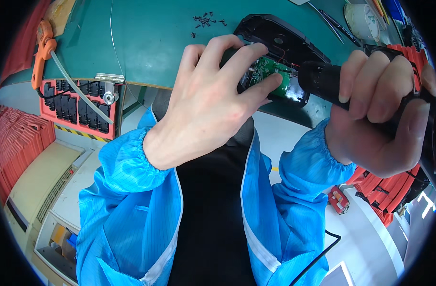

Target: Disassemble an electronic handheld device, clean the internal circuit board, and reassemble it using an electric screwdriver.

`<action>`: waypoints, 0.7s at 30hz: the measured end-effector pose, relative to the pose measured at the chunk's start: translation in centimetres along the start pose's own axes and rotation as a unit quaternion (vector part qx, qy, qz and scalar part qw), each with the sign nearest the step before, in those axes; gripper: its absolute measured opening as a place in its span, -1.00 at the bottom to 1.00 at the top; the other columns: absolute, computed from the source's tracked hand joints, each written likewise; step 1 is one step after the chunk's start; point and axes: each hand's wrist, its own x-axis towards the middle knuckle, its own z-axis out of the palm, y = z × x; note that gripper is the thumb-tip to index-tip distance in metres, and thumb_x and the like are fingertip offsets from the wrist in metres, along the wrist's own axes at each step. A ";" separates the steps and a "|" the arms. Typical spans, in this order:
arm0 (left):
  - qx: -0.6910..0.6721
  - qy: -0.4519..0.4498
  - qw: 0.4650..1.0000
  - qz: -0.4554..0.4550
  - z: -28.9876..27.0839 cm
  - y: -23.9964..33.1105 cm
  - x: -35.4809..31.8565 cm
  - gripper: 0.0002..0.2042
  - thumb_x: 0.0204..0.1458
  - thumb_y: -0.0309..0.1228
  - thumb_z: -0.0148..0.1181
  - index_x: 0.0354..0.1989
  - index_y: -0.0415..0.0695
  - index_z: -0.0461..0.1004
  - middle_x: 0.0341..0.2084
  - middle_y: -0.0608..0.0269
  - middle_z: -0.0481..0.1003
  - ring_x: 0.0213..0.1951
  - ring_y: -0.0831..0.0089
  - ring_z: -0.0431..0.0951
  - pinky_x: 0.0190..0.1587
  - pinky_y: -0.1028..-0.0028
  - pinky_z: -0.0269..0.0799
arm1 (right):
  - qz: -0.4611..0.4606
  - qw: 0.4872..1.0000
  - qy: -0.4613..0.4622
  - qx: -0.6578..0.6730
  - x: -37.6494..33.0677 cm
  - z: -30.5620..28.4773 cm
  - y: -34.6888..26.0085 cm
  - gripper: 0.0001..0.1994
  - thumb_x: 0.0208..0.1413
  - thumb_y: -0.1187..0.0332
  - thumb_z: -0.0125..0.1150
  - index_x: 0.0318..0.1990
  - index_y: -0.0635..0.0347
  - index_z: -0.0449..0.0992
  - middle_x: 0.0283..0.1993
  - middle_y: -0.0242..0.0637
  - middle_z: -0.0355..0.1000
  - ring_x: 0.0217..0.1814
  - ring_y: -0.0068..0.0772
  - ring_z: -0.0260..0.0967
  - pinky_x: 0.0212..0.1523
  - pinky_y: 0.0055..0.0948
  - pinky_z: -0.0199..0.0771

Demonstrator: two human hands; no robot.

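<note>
My left hand (213,90) is closed around a small electronic device at the table's near edge, thumb resting by its green circuit board (273,74). Its fingers hide the left part of the device. Thin red wires rise from the board toward a black plastic cover (261,29) lying just beyond, its hollow side up. My right hand (380,105) grips what looks like a black electric screwdriver (320,78), held nearly level. Its front end points left at the right side of the board; the tip is too small to make out.
Several dark screws (206,20) lie loose on the green table (146,43). An orange glue gun (44,55) hangs at the left edge, above a red tray (77,107) of black parts. Tape (362,21) and pens (339,26) are back right. Red stacks stand on both sides.
</note>
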 end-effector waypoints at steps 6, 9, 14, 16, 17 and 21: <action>0.039 0.004 0.999 0.018 0.3 -0.2 -0.1 -0.52 -0.24 -0.35 0.57 0.00 0.17 0.76 0.17 0.24 0.52 0.15 0.12 0.46 -0.02 0.20 0.35 | -0.002 0.997 0.022 -0.070 0.3 1.4 -0.3 -0.68 0.37 0.21 -0.05 0.19 0.06 0.41 -0.46 -0.47 0.27 -0.56 -0.56 0.16 -0.43 -0.35 0.22; 0.041 0.006 0.999 0.020 0.3 -0.2 -0.1 -0.51 -0.24 -0.35 0.58 0.00 0.17 0.76 0.17 0.24 0.52 0.14 0.12 0.46 -0.03 0.20 0.36 | -0.001 0.997 0.026 -0.076 0.3 1.7 -0.6 -0.69 0.37 0.21 -0.06 0.16 0.05 0.41 -0.47 -0.47 0.27 -0.56 -0.56 0.16 -0.43 -0.35 0.22; 0.036 0.000 0.999 0.015 0.1 -0.1 0.1 -0.53 -0.23 -0.35 0.57 -0.01 0.16 0.76 0.17 0.25 0.52 0.14 0.13 0.46 -0.02 0.20 0.35 | 0.001 0.998 0.036 -0.046 0.1 1.7 -1.2 -0.75 0.36 0.20 -0.05 0.06 0.04 0.42 -0.47 -0.48 0.27 -0.56 -0.58 0.17 -0.43 -0.37 0.23; 0.036 -0.003 0.999 0.012 0.1 0.0 0.2 -0.53 -0.22 -0.35 0.57 -0.01 0.16 0.76 0.16 0.25 0.52 0.14 0.13 0.46 -0.01 0.19 0.35 | 0.001 0.999 0.040 -0.034 0.1 1.6 -1.5 -0.77 0.35 0.19 -0.04 0.01 0.04 0.43 -0.47 -0.49 0.27 -0.56 -0.59 0.18 -0.43 -0.38 0.23; 0.037 -0.001 0.999 0.014 0.1 0.0 0.2 -0.54 -0.22 -0.35 0.57 -0.02 0.16 0.76 0.16 0.25 0.51 0.14 0.14 0.46 -0.01 0.20 0.35 | 0.001 0.999 0.042 -0.028 0.1 1.6 -1.6 -0.78 0.35 0.19 -0.04 -0.01 0.03 0.43 -0.47 -0.49 0.27 -0.55 -0.59 0.18 -0.43 -0.38 0.24; 0.039 0.003 0.999 0.018 0.1 0.0 0.0 -0.55 -0.20 -0.34 0.56 -0.02 0.15 0.76 0.16 0.25 0.51 0.15 0.14 0.46 0.01 0.20 0.34 | -0.001 0.999 0.048 -0.005 0.1 1.7 -2.3 -0.80 0.34 0.18 -0.04 -0.09 0.03 0.45 -0.47 -0.51 0.27 -0.55 -0.61 0.19 -0.43 -0.40 0.24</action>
